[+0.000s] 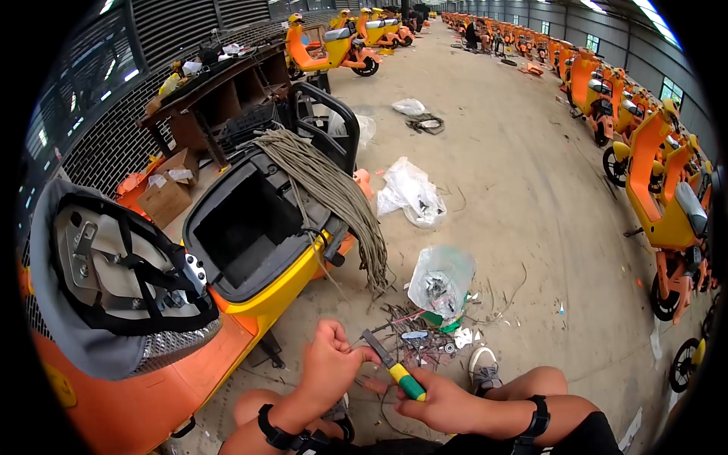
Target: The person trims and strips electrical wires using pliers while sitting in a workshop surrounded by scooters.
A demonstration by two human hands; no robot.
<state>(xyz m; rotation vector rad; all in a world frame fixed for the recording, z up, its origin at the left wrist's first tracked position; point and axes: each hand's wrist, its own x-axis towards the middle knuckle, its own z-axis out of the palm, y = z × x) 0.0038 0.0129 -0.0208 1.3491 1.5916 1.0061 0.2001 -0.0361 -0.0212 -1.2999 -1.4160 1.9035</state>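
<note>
right hand (444, 406) grips the yellow-green handled screwdriver (393, 365), its blade angled up toward the left hand (330, 364), which pinches something small at the tip, probably to steady it. what's pinched is too small to make out; loose wire scraps (413, 341) litter the floor just beyond both hands.

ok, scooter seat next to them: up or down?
Up. The seat is tipped open with its underside frame showing, and the storage compartment beneath is exposed; it looks dark and empty. A bundle of cords drapes over its rim.
</note>
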